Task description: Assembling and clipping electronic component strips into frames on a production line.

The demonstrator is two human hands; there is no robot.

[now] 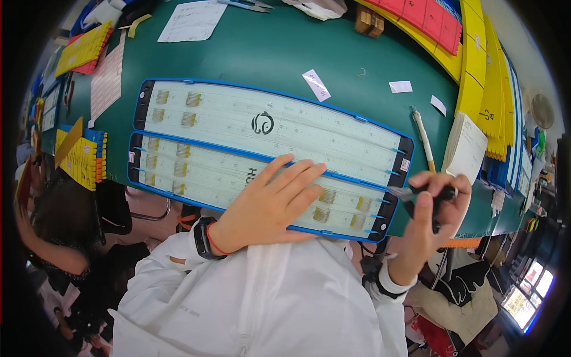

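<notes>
While the left hand [270,205] lies open and flat across the blue-edged case [333,137], the right hand [423,229] grips a black-handled tool [439,205].
Case lies opened at the green table's [238,62] edge; work at its right end, beside the tool, appears unfinished, remainder indeterminable.

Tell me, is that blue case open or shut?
The case looks open: its two long halves lie spread side by side, joined along the middle.

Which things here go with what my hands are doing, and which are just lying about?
Seemingly in use:
blue case, under the left hand
black-handled tool, in the right hand

Apparently lying about:
pen
notebook
paper sheet
brown block
</notes>
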